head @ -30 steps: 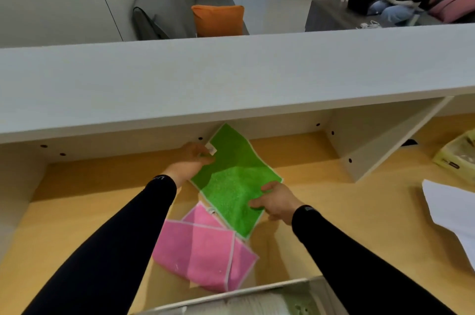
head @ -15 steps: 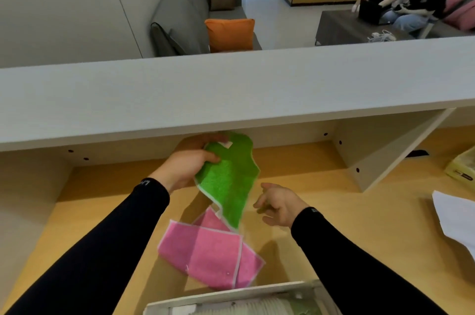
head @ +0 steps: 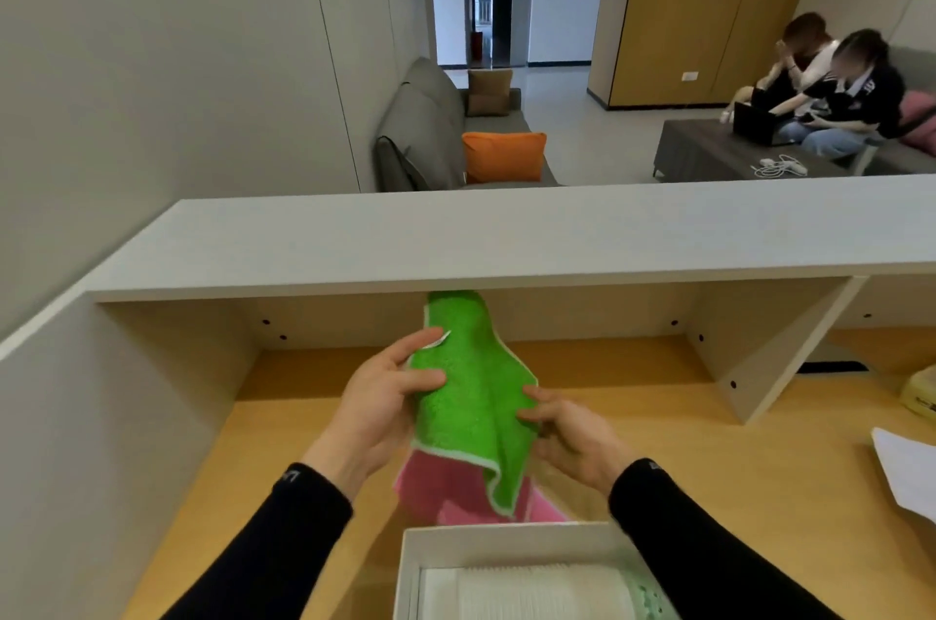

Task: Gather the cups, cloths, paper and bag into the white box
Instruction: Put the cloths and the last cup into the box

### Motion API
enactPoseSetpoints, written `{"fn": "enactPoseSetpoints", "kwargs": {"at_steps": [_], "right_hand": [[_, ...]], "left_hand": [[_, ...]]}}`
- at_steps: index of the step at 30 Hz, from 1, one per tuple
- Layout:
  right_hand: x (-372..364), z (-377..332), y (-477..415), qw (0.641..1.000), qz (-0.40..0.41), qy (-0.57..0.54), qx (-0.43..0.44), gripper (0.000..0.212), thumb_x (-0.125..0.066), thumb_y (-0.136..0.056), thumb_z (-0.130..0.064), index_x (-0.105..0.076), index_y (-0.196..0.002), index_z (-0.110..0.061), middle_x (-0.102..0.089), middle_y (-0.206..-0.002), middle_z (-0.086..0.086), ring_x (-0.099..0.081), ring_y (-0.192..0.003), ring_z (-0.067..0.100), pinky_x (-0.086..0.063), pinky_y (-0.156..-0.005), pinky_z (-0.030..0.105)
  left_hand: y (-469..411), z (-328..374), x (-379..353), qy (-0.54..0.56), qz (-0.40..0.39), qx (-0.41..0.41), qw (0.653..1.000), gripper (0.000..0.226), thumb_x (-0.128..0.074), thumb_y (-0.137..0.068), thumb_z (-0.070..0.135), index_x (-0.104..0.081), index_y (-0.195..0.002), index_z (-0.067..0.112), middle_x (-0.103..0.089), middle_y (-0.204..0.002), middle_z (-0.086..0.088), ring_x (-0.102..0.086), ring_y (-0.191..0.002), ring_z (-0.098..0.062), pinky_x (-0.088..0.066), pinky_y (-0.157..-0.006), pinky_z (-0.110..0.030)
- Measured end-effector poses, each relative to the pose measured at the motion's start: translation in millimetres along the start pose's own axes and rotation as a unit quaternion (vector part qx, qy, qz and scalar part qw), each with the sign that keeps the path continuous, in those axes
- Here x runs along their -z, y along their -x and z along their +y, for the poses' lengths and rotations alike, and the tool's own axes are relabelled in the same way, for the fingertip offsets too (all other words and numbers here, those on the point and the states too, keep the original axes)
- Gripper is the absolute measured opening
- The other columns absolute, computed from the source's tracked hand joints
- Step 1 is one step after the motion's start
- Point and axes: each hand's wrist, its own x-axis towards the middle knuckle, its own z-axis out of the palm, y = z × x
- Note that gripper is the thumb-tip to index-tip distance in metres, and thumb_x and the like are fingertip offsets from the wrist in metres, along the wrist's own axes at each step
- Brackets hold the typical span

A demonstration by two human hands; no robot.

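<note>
A green cloth (head: 473, 396) with a white hem hangs lifted above the desk. My left hand (head: 377, 409) grips its left edge, thumb on top. My right hand (head: 572, 434) holds its right edge, fingers curled behind the fabric. Under the green cloth a pink cloth (head: 435, 490) lies flat on the wooden desk. The white box (head: 405, 564) sits at the near edge, holding ribbed white cups (head: 527, 591) lying on their side. A sheet of white paper (head: 906, 472) lies at the far right, and a pale yellow bag (head: 919, 396) shows at the right edge.
A grey shelf (head: 506, 239) runs overhead across the desk, with a slanted support panel (head: 754, 356) on the right. A grey side wall (head: 101, 417) closes the left. Beyond the shelf are a sofa and two seated people.
The green cloth has been lifted off the desk and brought nearer, above the pink cloth. My right hand let go of it, then took its right edge again. The view tilted up.
</note>
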Motion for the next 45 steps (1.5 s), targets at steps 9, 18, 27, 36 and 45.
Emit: {"fn": "enactPoseSetpoints", "kwargs": {"at_steps": [9, 18, 27, 36, 45], "right_hand": [[25, -21, 117, 0.849, 0.080, 0.464, 0.241, 0.003, -0.069, -0.081, -0.012, -0.067, -0.084, -0.011, -0.069, -0.082, 0.003, -0.063, -0.076, 0.015, -0.049, -0.069, 0.023], [82, 17, 181, 0.798, 0.010, 0.603, -0.016, 0.015, -0.075, -0.077, -0.023, -0.061, -0.083, -0.022, -0.064, -0.081, -0.002, -0.063, -0.070, 0.013, -0.056, -0.063, 0.028], [45, 16, 172, 0.717, 0.140, 0.661, 0.170, 0.016, -0.061, -0.086, -0.032, -0.057, -0.102, -0.034, -0.063, -0.094, -0.017, -0.060, -0.084, -0.002, -0.047, -0.068, 0.016], [14, -2, 82, 0.706, 0.143, 0.667, 0.189, 0.012, -0.057, -0.088, -0.022, -0.063, -0.098, -0.025, -0.062, -0.084, -0.013, -0.062, -0.082, 0.010, -0.053, -0.073, 0.024], [18, 6, 40, 0.724, 0.090, 0.671, 0.131, 0.028, -0.059, -0.087, -0.025, -0.062, -0.114, -0.018, -0.067, -0.100, -0.003, -0.064, -0.092, 0.015, -0.052, -0.081, 0.029]], "left_hand": [[66, 15, 44, -0.605, 0.039, -0.177, 0.775, 0.014, -0.081, -0.066, 0.029, -0.068, -0.070, 0.029, -0.063, -0.084, 0.014, -0.056, -0.073, -0.005, -0.039, -0.060, -0.023], [102, -28, 21, -0.654, -0.293, 0.028, 0.697, 0.025, -0.072, -0.077, 0.034, -0.056, -0.095, 0.028, -0.060, -0.074, 0.011, -0.054, -0.058, 0.002, -0.041, -0.057, -0.016], [64, -27, 22, -0.681, -0.110, -0.162, 0.705, 0.017, -0.054, -0.090, 0.035, -0.061, -0.104, 0.031, -0.058, -0.084, 0.019, -0.055, -0.075, 0.001, -0.041, -0.064, -0.016], [-34, -101, 96, -0.813, -0.113, -0.132, 0.555, 0.033, -0.047, -0.091, 0.033, -0.056, -0.122, 0.027, -0.057, -0.131, 0.001, -0.048, -0.119, -0.018, -0.038, -0.101, -0.031], [-53, -131, 85, -0.813, -0.101, -0.173, 0.547, 0.035, -0.039, -0.081, 0.028, -0.065, -0.105, 0.024, -0.071, -0.108, -0.001, -0.063, -0.099, -0.022, -0.044, -0.082, -0.030]]}}
